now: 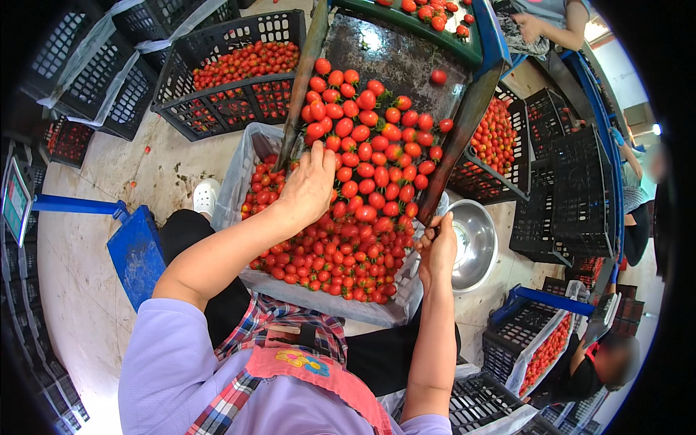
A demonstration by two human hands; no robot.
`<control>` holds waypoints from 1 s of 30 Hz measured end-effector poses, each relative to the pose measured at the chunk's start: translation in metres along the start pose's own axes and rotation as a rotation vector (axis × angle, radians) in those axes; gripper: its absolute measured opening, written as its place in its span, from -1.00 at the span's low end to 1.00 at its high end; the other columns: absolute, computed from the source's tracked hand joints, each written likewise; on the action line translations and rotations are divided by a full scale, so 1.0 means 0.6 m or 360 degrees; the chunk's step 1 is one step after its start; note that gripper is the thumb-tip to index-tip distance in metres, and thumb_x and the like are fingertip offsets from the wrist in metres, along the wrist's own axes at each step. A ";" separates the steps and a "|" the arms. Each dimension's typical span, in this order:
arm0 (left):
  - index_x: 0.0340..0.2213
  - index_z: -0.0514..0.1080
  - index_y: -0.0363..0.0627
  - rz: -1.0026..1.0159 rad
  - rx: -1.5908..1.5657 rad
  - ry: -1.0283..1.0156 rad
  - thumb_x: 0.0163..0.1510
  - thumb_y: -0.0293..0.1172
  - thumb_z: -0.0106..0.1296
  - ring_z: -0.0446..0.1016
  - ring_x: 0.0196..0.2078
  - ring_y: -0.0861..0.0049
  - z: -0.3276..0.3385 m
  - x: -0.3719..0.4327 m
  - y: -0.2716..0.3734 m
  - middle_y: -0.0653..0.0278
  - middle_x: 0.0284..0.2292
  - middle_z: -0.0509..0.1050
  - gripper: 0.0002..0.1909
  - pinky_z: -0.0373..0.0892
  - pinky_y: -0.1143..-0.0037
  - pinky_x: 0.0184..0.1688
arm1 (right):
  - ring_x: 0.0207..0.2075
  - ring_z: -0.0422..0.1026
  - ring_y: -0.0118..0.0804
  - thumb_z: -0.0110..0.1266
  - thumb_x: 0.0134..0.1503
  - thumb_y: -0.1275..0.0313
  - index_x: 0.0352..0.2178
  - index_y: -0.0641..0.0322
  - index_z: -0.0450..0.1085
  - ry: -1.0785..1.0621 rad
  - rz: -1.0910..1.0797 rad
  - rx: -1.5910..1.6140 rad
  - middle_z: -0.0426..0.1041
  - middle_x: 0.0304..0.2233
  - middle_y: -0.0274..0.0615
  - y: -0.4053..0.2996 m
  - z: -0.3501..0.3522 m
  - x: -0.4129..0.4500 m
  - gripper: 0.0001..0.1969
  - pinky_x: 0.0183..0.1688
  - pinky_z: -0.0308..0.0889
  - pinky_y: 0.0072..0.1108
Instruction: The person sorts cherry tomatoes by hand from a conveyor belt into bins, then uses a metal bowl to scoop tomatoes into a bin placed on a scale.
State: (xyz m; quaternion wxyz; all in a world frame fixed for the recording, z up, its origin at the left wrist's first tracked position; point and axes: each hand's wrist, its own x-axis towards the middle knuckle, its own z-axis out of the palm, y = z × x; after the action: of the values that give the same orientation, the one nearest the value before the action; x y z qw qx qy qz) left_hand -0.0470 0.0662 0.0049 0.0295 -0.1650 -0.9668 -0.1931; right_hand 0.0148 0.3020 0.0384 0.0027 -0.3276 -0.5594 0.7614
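Observation:
Red cherry tomatoes (pixel 367 147) cover the lower part of a dark sloping chute (pixel 348 41) before me. My left hand (pixel 309 187) lies palm down at the chute's left side, its fingertips among the tomatoes. Whether it grasps one is hidden under the fingers. At the lower right corner, my right hand (pixel 439 244) is curled around the end of the chute's right side rail (pixel 462 136). Below the chute's mouth stands a crate with a pale plastic liner (pixel 326 304). More tomatoes (pixel 337 255) fill it, some with green stems.
A black crate of tomatoes (pixel 228 106) stands left, another crate (pixel 489 179) right. Beside my right hand is a steel bowl (pixel 476 244). A blue scale (pixel 136 250) stands left. A co-worker's hand (pixel 530 27) is at the upper right; other people are farther right.

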 end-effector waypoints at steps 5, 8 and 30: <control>-0.25 0.15 -0.49 -0.0143 0.0269 0.0023 -0.13 -0.66 -0.12 0.41 -0.32 0.15 0.000 0.013 -0.009 -0.14 -0.22 0.21 -0.67 0.46 0.46 -0.34 | -0.71 -0.06 -0.61 -0.29 0.22 0.11 -0.58 0.06 0.17 -0.0002 0.0006 -0.0015 0.01 -0.70 -0.51 0.000 0.001 0.001 -0.64 -0.61 0.01 -0.69; -0.25 0.24 -0.48 -0.0117 0.0626 0.0039 -0.11 -0.61 -0.09 0.44 -0.35 0.31 -0.001 0.013 -0.006 -0.07 -0.22 0.22 -0.68 0.46 0.53 -0.39 | -0.71 -0.06 -0.61 -0.29 0.22 0.13 -0.58 0.06 0.17 0.0025 0.0019 -0.0043 0.00 -0.71 -0.51 -0.002 0.000 0.001 -0.65 -0.61 0.01 -0.69; -0.30 0.17 -0.22 -0.0054 -0.0439 0.0276 -0.09 -0.62 -0.08 0.36 -0.25 0.01 0.000 0.037 -0.027 -0.04 -0.32 0.32 -0.74 0.32 0.21 -0.24 | -0.72 -0.02 -0.61 -0.29 0.22 0.14 -0.57 0.06 0.18 0.0001 0.0009 -0.0093 0.04 -0.71 -0.51 0.000 -0.002 0.007 -0.66 -0.61 0.04 -0.68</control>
State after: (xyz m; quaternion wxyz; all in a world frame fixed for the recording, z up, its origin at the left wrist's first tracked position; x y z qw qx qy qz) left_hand -0.0734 0.0593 0.0019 0.0867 -0.1337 -0.9276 -0.3379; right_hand 0.0121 0.3044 0.0359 -0.0087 -0.3294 -0.5804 0.7447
